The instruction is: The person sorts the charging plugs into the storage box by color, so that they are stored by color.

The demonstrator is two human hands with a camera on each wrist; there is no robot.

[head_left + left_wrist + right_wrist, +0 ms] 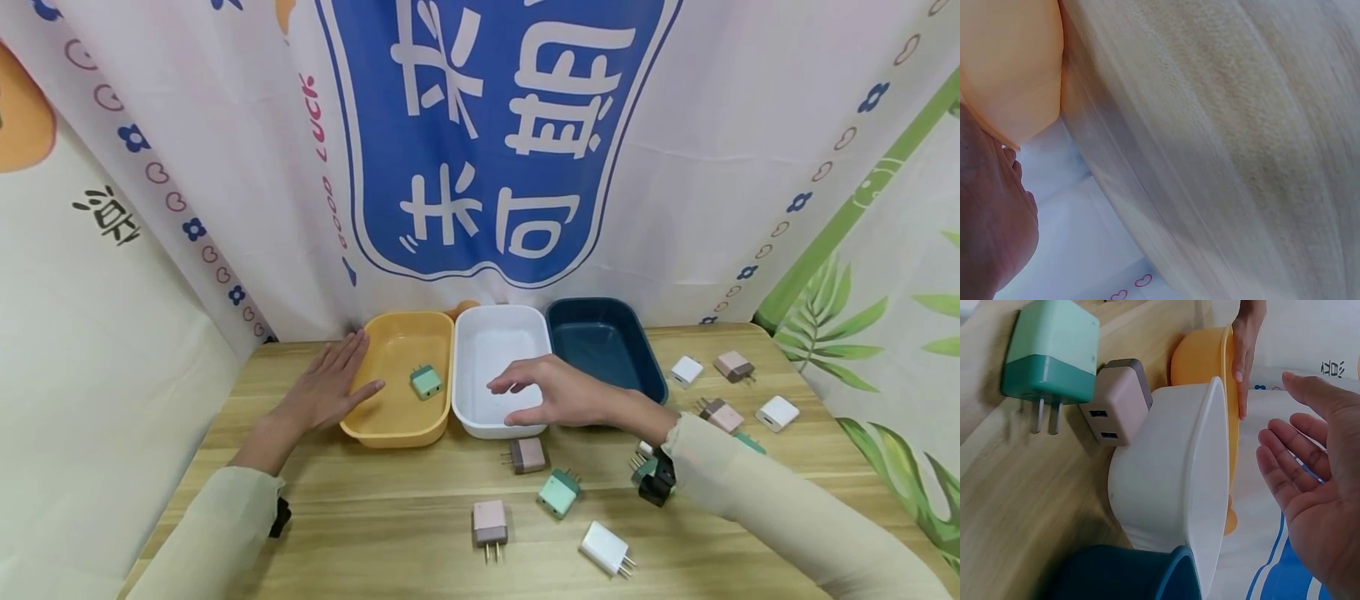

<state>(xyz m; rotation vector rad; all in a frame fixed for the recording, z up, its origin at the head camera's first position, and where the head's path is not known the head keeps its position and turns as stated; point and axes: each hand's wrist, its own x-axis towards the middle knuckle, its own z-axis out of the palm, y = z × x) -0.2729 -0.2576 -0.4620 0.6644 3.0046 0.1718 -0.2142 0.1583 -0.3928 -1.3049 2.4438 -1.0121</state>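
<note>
My left hand [326, 387] lies with straight fingers along the left rim of the yellow bin [397, 433]. Inside that bin sits a green charger plug [426, 382]. Over the white bin [480, 329] hovers my right hand [528, 392], its fingers apart and nothing between them; the right wrist view shows the bare palm and fingers. Just in front of the white bin is a pink-and-brown charger plug [528, 456], its two USB ports visible in the right wrist view. Another green charger plug [559, 493] lies nearer, prongs pointing away.
A dark blue bin [600, 310] stands right of the white one, partly behind my right forearm. Nearer me lie a pink charger [490, 523] and a white charger [606, 548]. Several more chargers, such as a white one [777, 413], are scattered at the right. A printed curtain [712, 208] hangs behind.
</note>
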